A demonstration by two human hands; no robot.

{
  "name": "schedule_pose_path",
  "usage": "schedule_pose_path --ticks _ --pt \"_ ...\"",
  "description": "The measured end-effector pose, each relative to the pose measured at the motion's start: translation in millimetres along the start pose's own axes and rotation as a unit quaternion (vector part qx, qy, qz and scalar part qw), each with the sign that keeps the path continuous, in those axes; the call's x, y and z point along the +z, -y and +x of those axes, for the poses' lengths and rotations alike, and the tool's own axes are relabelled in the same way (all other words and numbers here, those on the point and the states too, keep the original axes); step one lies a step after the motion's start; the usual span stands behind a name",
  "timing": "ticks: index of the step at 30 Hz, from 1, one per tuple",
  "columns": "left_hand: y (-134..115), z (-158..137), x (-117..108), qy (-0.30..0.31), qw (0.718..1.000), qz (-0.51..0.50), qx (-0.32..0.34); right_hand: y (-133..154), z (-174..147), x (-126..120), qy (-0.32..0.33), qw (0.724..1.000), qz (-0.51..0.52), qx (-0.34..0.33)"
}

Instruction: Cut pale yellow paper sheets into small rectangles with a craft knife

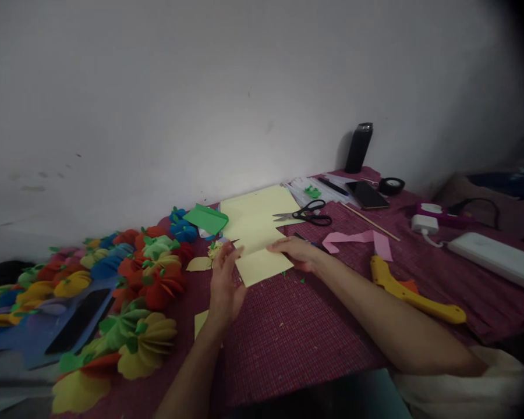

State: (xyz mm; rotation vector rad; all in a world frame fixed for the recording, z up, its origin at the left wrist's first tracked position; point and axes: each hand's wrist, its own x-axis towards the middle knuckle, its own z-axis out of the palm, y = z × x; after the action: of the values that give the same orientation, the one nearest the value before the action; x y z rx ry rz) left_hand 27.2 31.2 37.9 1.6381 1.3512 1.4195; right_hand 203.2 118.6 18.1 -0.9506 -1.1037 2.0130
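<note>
A pale yellow sheet of paper (264, 267), creased across its middle, is held a little above the table. My right hand (297, 251) pinches its right edge near the crease, with the thumb on top. At the left edge is my left hand (227, 282), its fingers and thumb curved around the paper's side. Behind the sheet lie larger yellow sheets (257, 203), with black-handled scissors (305, 214) resting on their right side. Small yellow paper pieces (199, 264) lie beside my left hand. A folded green paper (206, 218) sits at the back left.
Many colourful paper flowers (157, 279) crowd the left side. On the right are a pink strip (358, 237), a yellow glue gun (414, 294), a wooden stick (371, 221), a phone (367, 194), black tape (392, 185), a white power strip (498, 259) and a black bottle (358, 148) by the wall.
</note>
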Motion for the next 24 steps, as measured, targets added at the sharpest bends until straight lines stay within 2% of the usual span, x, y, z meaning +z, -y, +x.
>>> schedule_pose_path --ticks 2,3,5,7,9,11,16,24 --pt "2.7 0.4 -3.5 0.012 0.999 0.044 0.03 -0.8 -1.9 3.1 -0.004 0.999 -0.049 0.01" --pt "4.7 0.8 -4.9 0.016 0.999 0.04 0.018 0.8 -3.5 4.1 -0.016 0.997 -0.082 -0.003" --pt "8.8 1.9 -6.0 0.011 0.998 -0.015 -0.055 6.6 -7.8 6.0 -0.036 0.989 -0.129 -0.06" --pt "12.1 2.9 -5.2 -0.005 0.988 -0.091 -0.126 12.8 -12.5 8.6 -0.027 0.982 -0.133 -0.131" --pt "14.2 3.5 -3.9 -0.016 0.977 -0.143 -0.16 16.0 -15.7 11.2 0.006 0.973 -0.149 -0.177" --pt "15.7 3.9 -3.1 -0.021 0.972 -0.159 -0.17 14.7 -16.1 12.5 0.005 0.958 -0.203 -0.204" --pt "16.2 4.4 -3.2 -0.021 0.975 -0.138 -0.172 7.0 -10.1 8.3 -0.03 0.931 -0.285 -0.225" --pt "14.8 4.0 -2.4 -0.001 0.981 -0.096 -0.167 9.1 -8.5 3.6 -0.006 0.938 -0.262 -0.224"
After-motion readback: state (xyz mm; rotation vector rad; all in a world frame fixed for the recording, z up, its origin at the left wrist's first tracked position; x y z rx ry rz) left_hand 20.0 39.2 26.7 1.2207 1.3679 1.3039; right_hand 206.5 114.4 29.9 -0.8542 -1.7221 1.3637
